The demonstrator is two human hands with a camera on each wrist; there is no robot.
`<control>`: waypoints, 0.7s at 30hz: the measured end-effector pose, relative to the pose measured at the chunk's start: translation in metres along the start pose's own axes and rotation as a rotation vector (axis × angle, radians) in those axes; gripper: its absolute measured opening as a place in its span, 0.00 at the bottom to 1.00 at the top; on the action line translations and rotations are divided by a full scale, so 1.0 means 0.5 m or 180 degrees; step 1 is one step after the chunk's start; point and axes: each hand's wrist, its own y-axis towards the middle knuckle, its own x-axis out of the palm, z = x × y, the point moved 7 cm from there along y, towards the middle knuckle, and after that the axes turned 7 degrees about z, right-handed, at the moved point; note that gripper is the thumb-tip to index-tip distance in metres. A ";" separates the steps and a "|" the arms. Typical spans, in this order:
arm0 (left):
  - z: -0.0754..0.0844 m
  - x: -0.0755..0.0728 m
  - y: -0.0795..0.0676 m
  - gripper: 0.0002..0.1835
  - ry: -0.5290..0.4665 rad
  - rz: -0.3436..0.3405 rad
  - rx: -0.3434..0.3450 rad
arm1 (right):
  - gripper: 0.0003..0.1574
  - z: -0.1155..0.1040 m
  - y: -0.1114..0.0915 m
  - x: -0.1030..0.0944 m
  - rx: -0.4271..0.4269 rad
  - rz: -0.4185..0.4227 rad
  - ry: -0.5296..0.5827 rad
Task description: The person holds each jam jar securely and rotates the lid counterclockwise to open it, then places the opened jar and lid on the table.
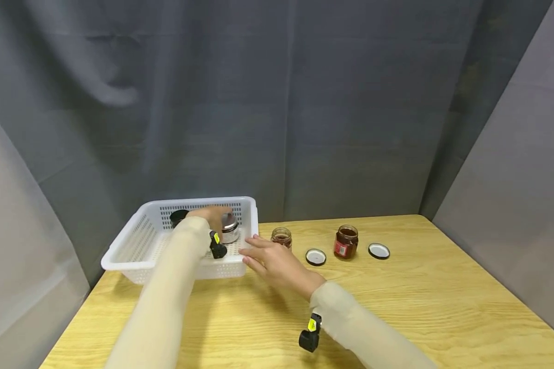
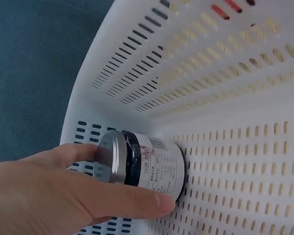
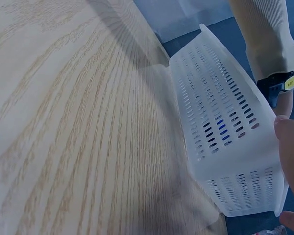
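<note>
Inside the white plastic basket (image 1: 134, 265), my left hand (image 1: 208, 214) grips a glass jar (image 1: 231, 236) with a silver lid. The left wrist view shows the jar (image 2: 162, 164) tilted on its side in that view, its printed white label facing the camera. My thumb lies along the label, while the other fingers are partly hidden behind the lid. My right hand (image 1: 277, 261) touches the basket's right rim near the front corner, fingers extended. Beyond that hand stands a lidless jar (image 1: 281, 237) with dark red contents.
A black-lidded container (image 1: 178, 217) sits in the basket's back left, partly covered by the left arm. Farther right on the wooden table (image 1: 420, 302) are an upturned lid (image 1: 316, 257), a lidless red-labelled jar (image 1: 346, 243) and another upturned lid (image 1: 379, 250). Grey curtains hang behind.
</note>
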 end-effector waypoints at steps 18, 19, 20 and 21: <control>0.004 0.011 0.019 0.40 0.0093 0.0063 0.0526 | 0.21 -0.019 0.005 -0.001 -0.0019 0.0010 0.0069; 0.001 0.012 0.017 0.37 0.0108 0.0051 0.0554 | 0.21 -0.023 0.008 0.000 -0.0049 0.0012 0.0069; -0.003 0.011 0.014 0.37 0.0133 0.0052 0.0559 | 0.21 -0.025 0.011 0.002 -0.0061 0.0005 0.0069; -0.006 0.009 0.011 0.36 0.0152 0.0058 0.0572 | 0.21 -0.027 0.013 0.003 -0.0068 -0.0001 0.0068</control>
